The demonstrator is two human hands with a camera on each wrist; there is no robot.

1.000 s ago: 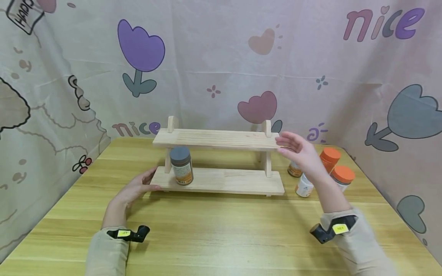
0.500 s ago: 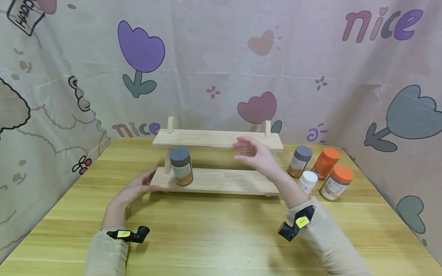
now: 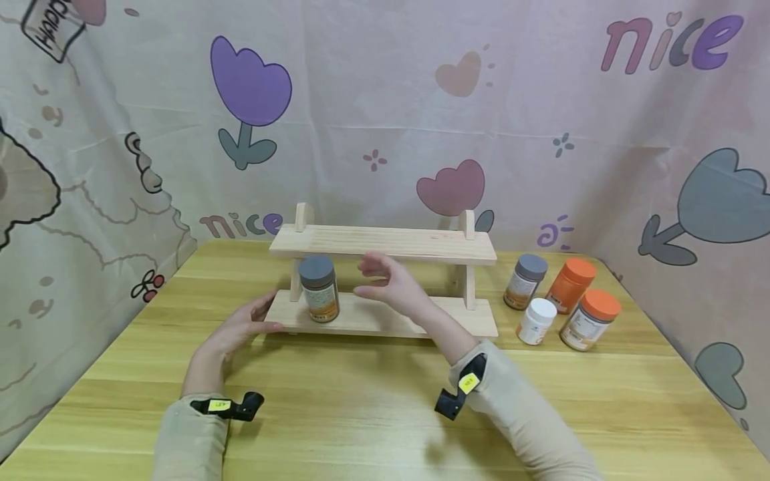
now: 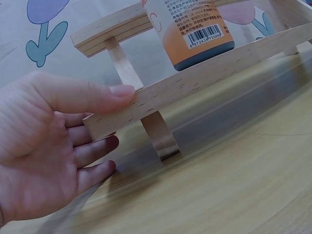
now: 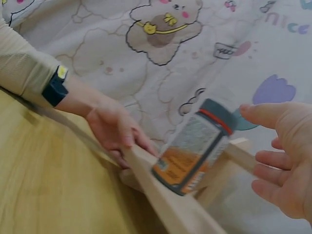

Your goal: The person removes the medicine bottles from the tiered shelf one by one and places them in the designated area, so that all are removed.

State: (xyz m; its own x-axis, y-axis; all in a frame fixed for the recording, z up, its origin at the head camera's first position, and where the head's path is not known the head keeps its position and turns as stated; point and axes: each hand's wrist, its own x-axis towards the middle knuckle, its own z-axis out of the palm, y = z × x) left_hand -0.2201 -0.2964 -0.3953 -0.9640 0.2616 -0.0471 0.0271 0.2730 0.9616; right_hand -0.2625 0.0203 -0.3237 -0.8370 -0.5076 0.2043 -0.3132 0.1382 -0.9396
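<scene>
A two-tier wooden shelf rack [image 3: 415,318] stands on the table. On the left of its lower board, a bottle with a grey lid and an orange-and-white label [image 3: 320,294] stands upright. My left hand [image 3: 240,327] holds the left end of the lower board. In the left wrist view, its thumb [image 4: 117,95] lies on the board's front edge and the other fingers are around the end. To the right of the bottle, my right hand [image 3: 394,287] is in front of the rack with fingers loosely bent, holding nothing. A gap shows between it and the bottle in the right wrist view.
Right of the rack stand a grey-lidded bottle [image 3: 525,282], an orange bottle [image 3: 570,286], a small white bottle [image 3: 537,322] and an orange-lidded bottle [image 3: 589,321]. A printed cloth [image 3: 373,87] hangs behind the wooden table [image 3: 337,401].
My right hand has moved left from the rack's right end toward the bottle on the lower board, uncovering the bottles at right. The left hand has stayed on the board.
</scene>
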